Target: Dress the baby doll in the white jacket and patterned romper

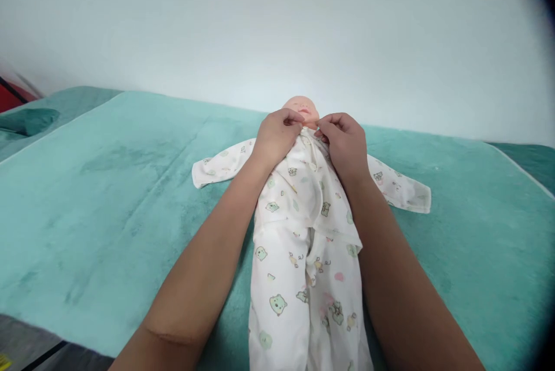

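Observation:
A baby doll (302,105) lies on its back, its head toward the wall. It wears a white baby top (295,189) with small animal prints, sleeves spread out to both sides, and matching trousers (280,296). At the left of the neckline, my left hand (278,134) pinches the collar edge between thumb and fingers. Across from it, my right hand (344,138) is closed on the other side of the collar, just under the doll's chin. The top's front hangs in loose folds over the trousers. What lies under my fingertips is partly hidden.
A teal towel (130,197) covers the surface under the doll. Behind it rises a plain white wall (217,30). A red item (15,96) shows at the far left edge. Grey floor (26,336) is visible past the near left edge.

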`<state>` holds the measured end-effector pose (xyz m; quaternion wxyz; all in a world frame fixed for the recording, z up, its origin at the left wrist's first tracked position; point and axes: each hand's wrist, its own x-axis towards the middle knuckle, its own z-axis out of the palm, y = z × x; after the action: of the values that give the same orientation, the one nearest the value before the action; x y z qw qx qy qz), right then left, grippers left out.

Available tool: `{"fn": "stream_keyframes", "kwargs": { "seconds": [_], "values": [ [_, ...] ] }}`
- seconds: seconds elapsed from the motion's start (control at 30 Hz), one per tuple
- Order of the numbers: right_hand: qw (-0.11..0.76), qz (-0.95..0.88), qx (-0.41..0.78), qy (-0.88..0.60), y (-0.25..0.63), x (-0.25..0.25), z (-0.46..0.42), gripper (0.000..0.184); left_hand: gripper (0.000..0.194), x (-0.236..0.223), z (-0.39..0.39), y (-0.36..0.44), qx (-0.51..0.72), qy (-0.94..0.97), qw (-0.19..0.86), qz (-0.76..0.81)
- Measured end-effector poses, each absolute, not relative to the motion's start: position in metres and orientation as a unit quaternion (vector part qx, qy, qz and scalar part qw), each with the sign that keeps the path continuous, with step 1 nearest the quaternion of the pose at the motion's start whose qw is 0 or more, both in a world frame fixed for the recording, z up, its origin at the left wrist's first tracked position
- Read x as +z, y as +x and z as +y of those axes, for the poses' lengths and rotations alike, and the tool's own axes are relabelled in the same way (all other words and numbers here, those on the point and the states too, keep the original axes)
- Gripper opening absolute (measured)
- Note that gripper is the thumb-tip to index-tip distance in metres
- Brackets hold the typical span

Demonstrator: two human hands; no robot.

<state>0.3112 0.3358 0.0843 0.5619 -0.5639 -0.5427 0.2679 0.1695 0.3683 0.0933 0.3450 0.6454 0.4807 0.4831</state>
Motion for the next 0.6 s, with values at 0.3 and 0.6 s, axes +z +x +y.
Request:
{"fn": "stream_keyframes", "kwargs": {
  "seconds": [0.3,0.6],
  "values": [
    [0.441,-0.611,0.201,-0.626,0.295,0.094,0.292,0.03,0.016,0.094,0.328,0.162,0.503,0.671,0.273,0.472],
    [0.478,-0.565,0.226,-0.633,0.297,0.091,0.277,0.018,0.011,0.092,0.313,0.153,0.468,0.718,0.278,0.434]
  ]
}}
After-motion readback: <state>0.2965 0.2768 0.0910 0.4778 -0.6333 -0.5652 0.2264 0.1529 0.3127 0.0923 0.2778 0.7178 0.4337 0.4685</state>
